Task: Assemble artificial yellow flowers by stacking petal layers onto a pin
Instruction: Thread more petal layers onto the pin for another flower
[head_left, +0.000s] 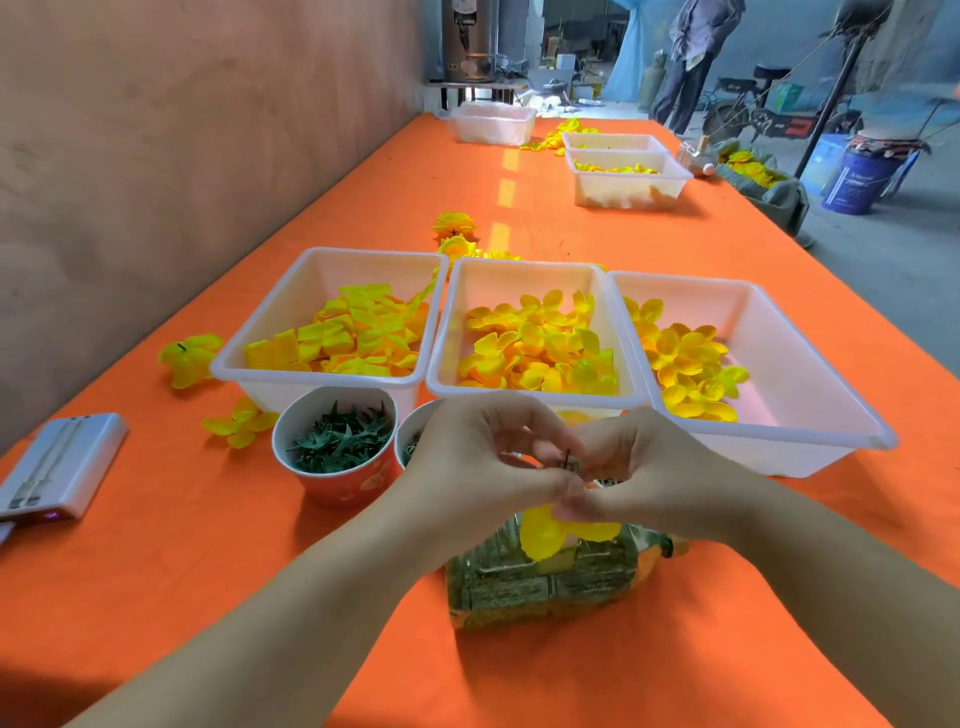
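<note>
My left hand (483, 462) and my right hand (654, 473) meet fingertip to fingertip above the table. Together they pinch a small dark pin (568, 460) whose tip sticks up between the fingers. A yellow petal layer (550, 532) hangs below the fingertips on that pin. Three white bins stand behind my hands: the left bin (270, 332) holds flat yellow petals, the middle bin (457, 332) orange-yellow petal layers, the right bin (810, 374) smaller cupped ones.
A paper cup (337, 483) of green star-shaped calyxes stands left of my hands; a second cup (410, 431) is half hidden behind my left hand. A clear plastic container (540, 587) lies under my hands. Finished flowers (189, 358) and a white device (57, 462) lie at the left.
</note>
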